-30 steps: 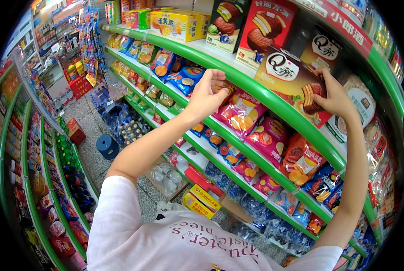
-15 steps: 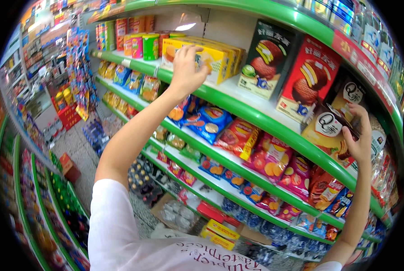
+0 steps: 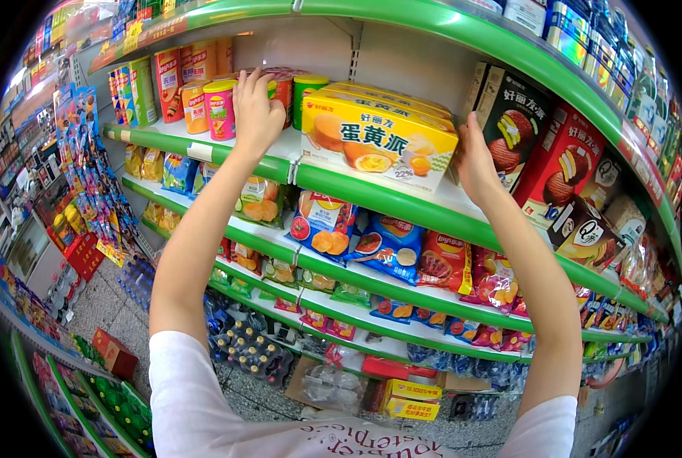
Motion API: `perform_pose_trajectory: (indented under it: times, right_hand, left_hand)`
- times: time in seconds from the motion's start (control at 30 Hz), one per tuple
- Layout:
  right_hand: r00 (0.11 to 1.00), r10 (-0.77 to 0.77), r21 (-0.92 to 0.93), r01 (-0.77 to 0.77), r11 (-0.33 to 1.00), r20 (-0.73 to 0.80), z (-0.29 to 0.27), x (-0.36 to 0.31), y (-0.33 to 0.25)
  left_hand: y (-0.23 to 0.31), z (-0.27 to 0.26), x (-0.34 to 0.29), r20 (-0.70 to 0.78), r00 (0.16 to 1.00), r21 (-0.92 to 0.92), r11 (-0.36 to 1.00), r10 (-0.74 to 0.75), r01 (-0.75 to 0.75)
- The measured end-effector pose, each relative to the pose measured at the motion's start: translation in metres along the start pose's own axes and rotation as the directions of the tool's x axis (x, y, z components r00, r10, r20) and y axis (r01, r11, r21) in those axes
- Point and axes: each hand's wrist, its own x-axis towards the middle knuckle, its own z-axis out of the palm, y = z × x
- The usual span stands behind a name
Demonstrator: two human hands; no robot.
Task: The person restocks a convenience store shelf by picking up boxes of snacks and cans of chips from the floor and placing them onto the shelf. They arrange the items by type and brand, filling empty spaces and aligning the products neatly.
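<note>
Yellow pie boxes (image 3: 379, 145) stand in a row, front to back, on the upper shelf. My right hand (image 3: 477, 164) is at their right end, open, its fingers extended upward beside the front box; I cannot tell if it touches. To the left, my left hand (image 3: 258, 114) is raised in front of a green canister (image 3: 272, 89) and hides most of it. Its fingers stretch up past the lid, a little bent. A pink canister (image 3: 220, 109) stands just left of that hand, and another green canister (image 3: 308, 88) on its other side.
Right of my right hand stand a dark green pie box (image 3: 513, 114), a red pie box (image 3: 562, 164) and a brown box (image 3: 589, 229). Bagged chips (image 3: 390, 246) fill the shelf below. The green shelf edge (image 3: 371, 197) runs under the boxes. Bottle packs (image 3: 246, 351) are on the floor.
My left hand has gone from the yellow boxes to the canisters. My right hand has left the brown box and is at the yellow boxes' right end. The view has turned left.
</note>
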Motion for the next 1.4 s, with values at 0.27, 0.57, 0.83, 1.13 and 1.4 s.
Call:
perform_pose_trajectory:
  times: [0.27,0.57,0.83,1.13,1.4]
  right_hand:
    - [0.989,0.07,0.5,-0.127,0.856,0.132,0.004,0.048,0.033]
    - [0.992,0.037,0.472,-0.091,0.877,0.122,0.01,0.047,0.028]
    - [0.996,-0.061,0.128,0.069,0.989,-0.061,0.0,0.042,0.011]
    - [0.987,-0.161,0.123,0.163,0.979,-0.02,-0.016,0.027,0.016]
    - [0.849,-0.496,-0.138,0.521,0.842,0.184,-0.027,-0.017,0.01]
  left_hand:
    - [-0.044,0.001,0.011,0.171,0.975,0.029,0.988,0.144,-0.151]
    - [-0.048,-0.023,0.033,0.223,0.974,-0.167,0.983,-0.041,0.08]
    - [-0.057,-0.021,0.008,0.227,0.963,0.126,0.976,0.145,-0.177]
    - [-0.037,-0.024,0.013,0.377,0.926,0.235,0.967,0.003,-0.099]
    - [-0.044,-0.082,0.006,0.363,0.932,0.443,0.883,-0.02,-0.153]
